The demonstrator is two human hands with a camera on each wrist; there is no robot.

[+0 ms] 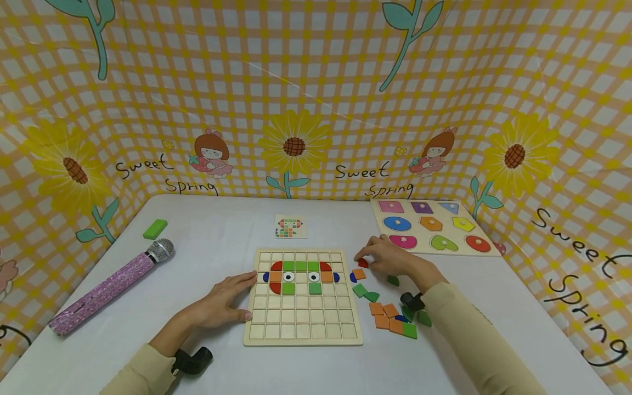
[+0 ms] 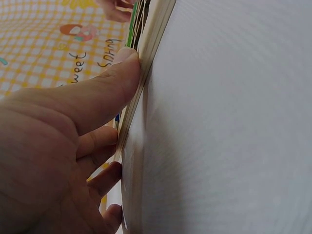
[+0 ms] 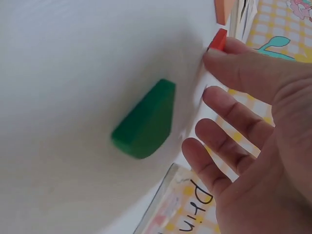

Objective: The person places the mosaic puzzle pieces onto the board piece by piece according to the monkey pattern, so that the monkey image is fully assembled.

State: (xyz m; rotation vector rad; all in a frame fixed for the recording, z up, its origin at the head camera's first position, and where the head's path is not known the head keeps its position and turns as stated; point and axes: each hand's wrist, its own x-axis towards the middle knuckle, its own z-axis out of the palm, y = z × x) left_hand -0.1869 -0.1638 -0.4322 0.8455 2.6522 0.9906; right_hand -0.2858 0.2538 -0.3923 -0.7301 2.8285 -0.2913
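A wooden grid board (image 1: pixel 296 332) lies in the middle of the table, with colored tiles and two eye tiles (image 1: pixel 288 277) set in its upper rows. My left hand (image 1: pixel 222 300) rests against the board's left edge, thumb and fingers stretched along it, as the left wrist view also shows. Right of the board, my right hand (image 1: pixel 392 259) pinches a red quarter-round tile (image 3: pixel 218 41) between thumb and index finger, close over the table. Its other fingers are loosely bent. A green curved tile (image 3: pixel 148 122) lies near this hand in the right wrist view.
Loose orange tiles (image 1: pixel 382 322) and green tiles (image 1: pixel 360 290) lie right of the board. A small picture card (image 1: pixel 291 226) sits behind it. At the back right is a shape puzzle (image 1: pixel 415 211). A pink glittery microphone (image 1: pixel 106 296) and a green block (image 1: pixel 155 229) lie left.
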